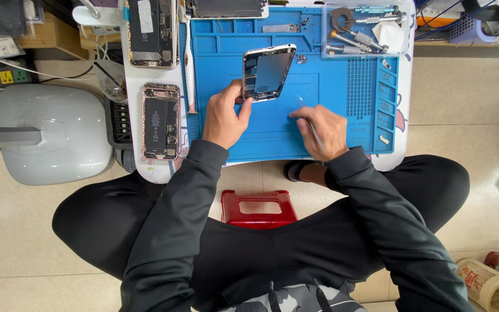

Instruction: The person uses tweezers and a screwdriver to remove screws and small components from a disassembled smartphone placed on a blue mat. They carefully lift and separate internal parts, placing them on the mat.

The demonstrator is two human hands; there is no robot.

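The left hand (pixel 223 118) grips the lower edge of an opened phone shell (pixel 268 73), tilting it up off the blue mat (pixel 330 92) so its inside faces the camera. The right hand (pixel 320 130) is closed around a thin tool (pixel 312 128), probably tweezers, its tip resting on the mat just right of the shell. Whether the tip carries a screw or other small part is too small to tell.

To work well here, the shell wants a steady thumb-and-finger hold by its frame, not its inner parts, with the wrist braced on the mat. The tool should come in low and slow, so nothing small rolls away. Two more opened phones (pixel 160 120) (pixel 152 32) lie on the bench left of the mat; a clear tray (pixel 365 32) of screwdrivers sits at the far right corner.
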